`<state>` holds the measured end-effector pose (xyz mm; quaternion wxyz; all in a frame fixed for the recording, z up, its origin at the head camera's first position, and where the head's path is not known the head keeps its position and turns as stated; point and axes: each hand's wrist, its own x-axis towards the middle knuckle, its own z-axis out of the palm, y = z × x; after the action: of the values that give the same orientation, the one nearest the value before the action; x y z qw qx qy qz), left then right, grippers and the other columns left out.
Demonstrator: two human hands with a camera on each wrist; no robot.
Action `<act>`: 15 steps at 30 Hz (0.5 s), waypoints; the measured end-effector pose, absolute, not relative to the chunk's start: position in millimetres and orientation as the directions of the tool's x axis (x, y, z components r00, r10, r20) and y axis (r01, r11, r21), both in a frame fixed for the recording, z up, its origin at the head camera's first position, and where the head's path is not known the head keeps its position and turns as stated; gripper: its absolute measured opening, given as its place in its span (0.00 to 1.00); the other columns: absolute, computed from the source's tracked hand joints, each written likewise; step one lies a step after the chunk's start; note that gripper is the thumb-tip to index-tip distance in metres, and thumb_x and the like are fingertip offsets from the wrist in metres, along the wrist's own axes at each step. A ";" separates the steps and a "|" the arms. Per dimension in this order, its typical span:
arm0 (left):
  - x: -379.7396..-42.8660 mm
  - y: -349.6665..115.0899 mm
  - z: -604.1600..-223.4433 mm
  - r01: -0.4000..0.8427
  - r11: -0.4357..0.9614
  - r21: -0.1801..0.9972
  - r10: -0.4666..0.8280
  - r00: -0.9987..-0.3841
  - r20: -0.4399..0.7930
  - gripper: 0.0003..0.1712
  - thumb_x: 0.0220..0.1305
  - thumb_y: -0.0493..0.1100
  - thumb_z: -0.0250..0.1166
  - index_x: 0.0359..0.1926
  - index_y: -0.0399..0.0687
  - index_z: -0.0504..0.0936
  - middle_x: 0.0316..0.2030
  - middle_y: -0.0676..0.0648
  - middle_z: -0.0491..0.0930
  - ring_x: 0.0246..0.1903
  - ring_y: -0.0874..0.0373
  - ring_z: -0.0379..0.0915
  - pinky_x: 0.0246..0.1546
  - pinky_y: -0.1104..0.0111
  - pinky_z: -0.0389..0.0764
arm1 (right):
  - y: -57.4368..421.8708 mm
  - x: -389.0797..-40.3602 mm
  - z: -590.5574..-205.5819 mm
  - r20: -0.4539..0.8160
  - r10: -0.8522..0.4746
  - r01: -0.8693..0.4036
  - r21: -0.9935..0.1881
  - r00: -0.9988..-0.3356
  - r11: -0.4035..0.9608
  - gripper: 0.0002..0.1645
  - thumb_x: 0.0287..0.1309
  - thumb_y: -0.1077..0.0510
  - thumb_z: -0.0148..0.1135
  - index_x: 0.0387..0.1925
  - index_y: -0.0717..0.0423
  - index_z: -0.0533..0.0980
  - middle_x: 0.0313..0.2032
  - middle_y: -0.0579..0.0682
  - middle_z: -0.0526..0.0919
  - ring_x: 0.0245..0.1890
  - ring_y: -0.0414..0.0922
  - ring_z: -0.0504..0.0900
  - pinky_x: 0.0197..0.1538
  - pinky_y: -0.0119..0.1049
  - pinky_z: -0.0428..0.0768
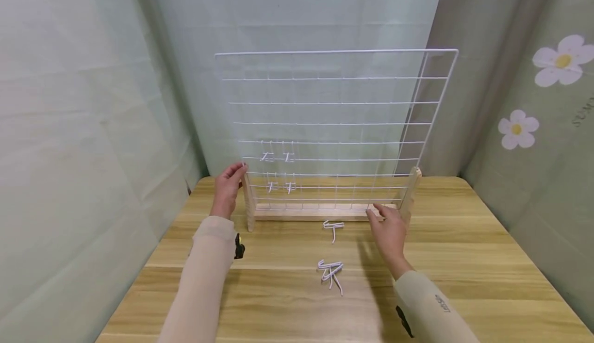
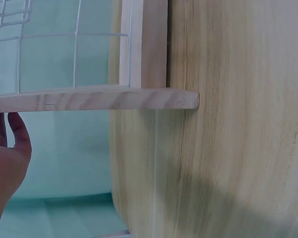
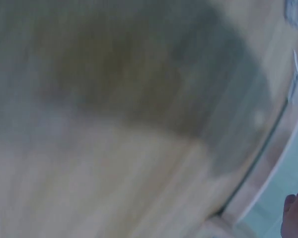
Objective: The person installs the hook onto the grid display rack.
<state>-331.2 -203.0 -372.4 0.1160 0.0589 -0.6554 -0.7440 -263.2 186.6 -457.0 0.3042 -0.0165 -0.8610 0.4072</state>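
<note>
A white wire grid rack point(image 1: 336, 102) stands on a wooden base point(image 1: 320, 212) with two side posts. My left hand point(image 1: 226, 188) holds the top of the left post point(image 1: 249, 198); in the left wrist view its fingertips meet that post point(image 2: 114, 99). My right hand point(image 1: 389, 232) hovers before the base near the right post point(image 1: 408, 198), thumb and fingers apart, nothing between them. Several white wire hooks point(image 1: 289, 157) hang on the grid's lower left. One loose hook point(image 1: 333, 226) lies before the base, and a small pile of hooks point(image 1: 331, 273) lies nearer me.
The wooden table point(image 1: 464, 265) carries everything. Pale green curtains point(image 1: 297, 13) enclose it at the back and sides, with white flowers point(image 1: 518, 129) printed on the right one. In the right wrist view the tabletop point(image 3: 139, 188) is blurred.
</note>
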 end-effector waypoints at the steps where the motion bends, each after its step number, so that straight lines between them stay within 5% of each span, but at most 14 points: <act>1: -333.8 -204.9 -375.0 0.094 -0.111 0.989 -0.251 -0.966 0.064 0.14 0.71 0.45 0.62 0.52 0.42 0.78 0.48 0.51 0.77 0.53 0.55 0.69 0.64 0.56 0.67 | 181.0 -262.0 -461.1 0.485 0.268 -0.207 -0.721 -0.833 0.662 0.20 0.59 0.57 0.70 0.49 0.65 0.82 0.44 0.64 0.83 0.44 0.59 0.81 0.47 0.54 0.76; 8: -348.6 -211.6 -387.1 0.088 -0.064 0.994 -0.250 -0.966 0.070 0.14 0.70 0.50 0.63 0.50 0.47 0.78 0.51 0.51 0.75 0.53 0.56 0.67 0.64 0.57 0.66 | 154.1 -258.0 -481.8 0.372 0.194 -0.164 -0.740 -0.908 0.652 0.17 0.58 0.56 0.71 0.46 0.62 0.84 0.46 0.60 0.85 0.46 0.58 0.83 0.49 0.54 0.77; 15: -348.0 -208.8 -386.8 0.099 -0.064 0.993 -0.228 -0.970 0.082 0.19 0.72 0.47 0.60 0.56 0.40 0.77 0.63 0.46 0.74 0.57 0.57 0.67 0.64 0.56 0.66 | 141.0 -257.7 -494.5 0.346 0.148 -0.172 -0.738 -0.926 0.652 0.11 0.57 0.57 0.71 0.40 0.60 0.86 0.42 0.59 0.86 0.42 0.57 0.84 0.46 0.52 0.80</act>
<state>-348.0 -208.8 -386.8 0.1124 0.0481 -0.6747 -0.7279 -257.7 141.0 -494.5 0.1918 0.0068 -0.8884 0.4170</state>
